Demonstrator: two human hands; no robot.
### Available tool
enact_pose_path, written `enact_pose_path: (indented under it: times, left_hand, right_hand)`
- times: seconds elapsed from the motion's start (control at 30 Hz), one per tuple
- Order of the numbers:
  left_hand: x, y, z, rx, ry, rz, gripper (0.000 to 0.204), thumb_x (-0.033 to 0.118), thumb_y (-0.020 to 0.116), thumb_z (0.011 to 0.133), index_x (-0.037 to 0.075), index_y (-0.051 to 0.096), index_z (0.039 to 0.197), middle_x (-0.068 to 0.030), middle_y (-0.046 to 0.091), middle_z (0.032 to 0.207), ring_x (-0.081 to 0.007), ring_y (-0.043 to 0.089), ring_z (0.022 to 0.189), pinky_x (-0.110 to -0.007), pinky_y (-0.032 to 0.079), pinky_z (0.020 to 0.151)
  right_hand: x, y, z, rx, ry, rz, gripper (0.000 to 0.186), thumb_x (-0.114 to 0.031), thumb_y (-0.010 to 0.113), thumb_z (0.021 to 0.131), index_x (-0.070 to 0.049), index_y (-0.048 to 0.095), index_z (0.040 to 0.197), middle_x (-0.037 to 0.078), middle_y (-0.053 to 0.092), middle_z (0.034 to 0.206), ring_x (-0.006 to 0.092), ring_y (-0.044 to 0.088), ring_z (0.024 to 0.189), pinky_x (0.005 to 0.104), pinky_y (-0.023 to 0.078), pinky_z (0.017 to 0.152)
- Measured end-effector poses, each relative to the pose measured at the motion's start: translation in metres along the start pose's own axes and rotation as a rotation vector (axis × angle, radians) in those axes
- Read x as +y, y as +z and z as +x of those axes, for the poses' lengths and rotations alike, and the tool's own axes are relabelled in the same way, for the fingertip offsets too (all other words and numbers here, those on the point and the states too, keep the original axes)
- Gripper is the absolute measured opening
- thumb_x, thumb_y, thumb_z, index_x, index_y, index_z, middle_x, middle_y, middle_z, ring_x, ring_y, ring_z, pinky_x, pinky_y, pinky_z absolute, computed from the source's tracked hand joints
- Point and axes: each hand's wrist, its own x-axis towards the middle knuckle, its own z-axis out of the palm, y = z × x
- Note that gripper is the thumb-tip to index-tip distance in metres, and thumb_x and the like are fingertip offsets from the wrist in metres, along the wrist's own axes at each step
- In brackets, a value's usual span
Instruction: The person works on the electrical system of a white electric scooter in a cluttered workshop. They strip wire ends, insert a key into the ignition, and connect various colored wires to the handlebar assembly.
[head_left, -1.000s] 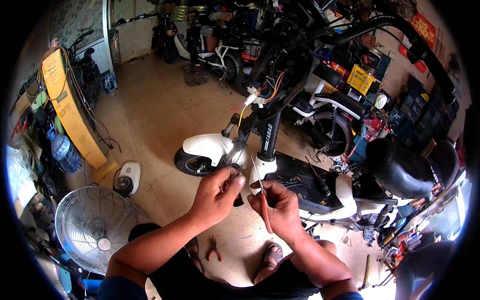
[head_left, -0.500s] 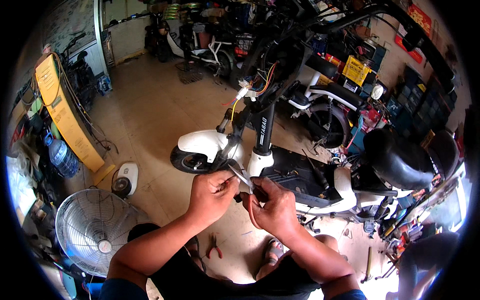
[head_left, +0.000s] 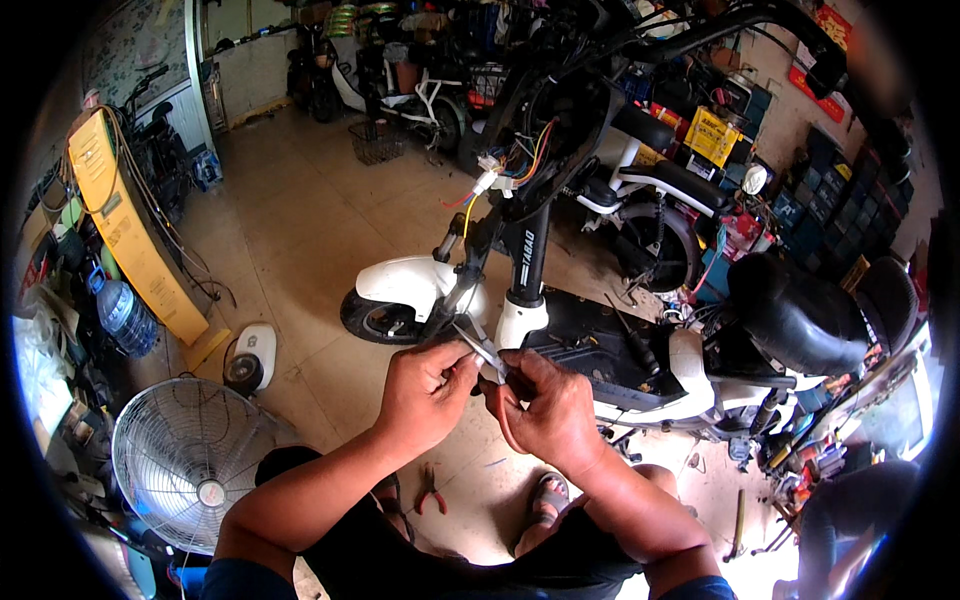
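My right hand point(head_left: 556, 405) is closed around a pair of scissors point(head_left: 509, 425) with reddish handles. Their silver blades point up and left, spread apart, toward the fingers of my left hand point(head_left: 428, 392). That hand is closed in a pinch; whatever lies between its fingertips is too small and hidden to name. Both hands are close together in front of a partly dismantled white and black electric scooter point(head_left: 405, 283). From its open front column hang a white connector point(head_left: 485, 182) and several coloured wires.
Red-handled pliers point(head_left: 431, 493) lie on the floor between my feet. On the scooter's footboard rests a dark-handled screwdriver point(head_left: 640, 352). A wire-caged fan point(head_left: 200, 465) stands at left, near a yellow panel point(head_left: 130, 230) and a water jug point(head_left: 125, 315). Another scooter point(head_left: 655, 240) is parked behind.
The scissor blades have spread a little wider and turned slightly upward. Both hands stay in nearly the same place.
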Motion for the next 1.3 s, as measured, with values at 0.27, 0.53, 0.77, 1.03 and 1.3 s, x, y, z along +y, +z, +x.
enact_pose_path:
  times: [0.27, 0.53, 0.77, 1.03, 1.3]
  left_hand:
    - [0.001, 0.000, 0.001, 0.006, 0.046, 0.073, 0.012, 0.006, 0.062, 0.104, -0.003, 0.070, 0.104, -0.0106, 0.069, 0.082, -0.0153, 0.062, 0.072, -0.032, 0.051, 0.066]
    - [0.017, -0.005, 0.005, -0.095, 0.158, 0.134, 0.012, 0.011, 0.069, 0.103, 0.000, 0.071, 0.104, -0.0038, 0.072, 0.088, -0.0082, 0.063, 0.081, -0.027, 0.052, 0.074]
    - [0.004, 0.000, 0.004, -0.076, 0.057, 0.003, 0.022, 0.018, 0.080, 0.098, 0.000, 0.067, 0.093, -0.0009, 0.067, 0.079, -0.0060, 0.057, 0.072, -0.026, 0.048, 0.065]
    - [0.003, 0.001, 0.003, -0.057, 0.055, 0.007, 0.023, 0.014, 0.079, 0.099, 0.001, 0.065, 0.086, 0.0010, 0.064, 0.074, -0.0041, 0.052, 0.069, -0.025, 0.045, 0.061]
    - [0.006, -0.001, 0.002, -0.055, 0.036, 0.031, 0.026, 0.016, 0.079, 0.099, 0.001, 0.064, 0.083, 0.0029, 0.061, 0.068, -0.0030, 0.049, 0.064, -0.025, 0.041, 0.056]
  right_hand:
    - [-0.001, -0.006, 0.001, -0.033, 0.012, 0.001, 0.028, -0.017, 0.078, 0.086, -0.003, 0.075, 0.109, 0.018, 0.071, 0.077, 0.0376, 0.072, 0.067, 0.0434, 0.057, 0.061]
    - [0.001, -0.004, -0.003, -0.049, 0.114, 0.169, 0.027, -0.015, 0.078, 0.086, -0.002, 0.075, 0.110, 0.020, 0.071, 0.077, 0.0376, 0.071, 0.064, 0.0425, 0.057, 0.060]
    - [0.001, 0.002, -0.007, -0.059, 0.115, 0.253, 0.024, -0.015, 0.077, 0.089, -0.001, 0.074, 0.109, 0.018, 0.071, 0.073, 0.0261, 0.072, 0.062, 0.0365, 0.056, 0.061]
    - [0.002, 0.010, -0.011, -0.080, 0.192, 0.427, 0.020, -0.011, 0.077, 0.092, 0.001, 0.072, 0.108, 0.014, 0.075, 0.078, 0.0104, 0.070, 0.069, 0.0313, 0.057, 0.065]
    - [-0.005, 0.006, -0.010, -0.096, 0.209, 0.419, 0.021, -0.007, 0.077, 0.092, 0.003, 0.072, 0.110, 0.015, 0.078, 0.085, 0.0085, 0.071, 0.079, 0.0292, 0.058, 0.070]
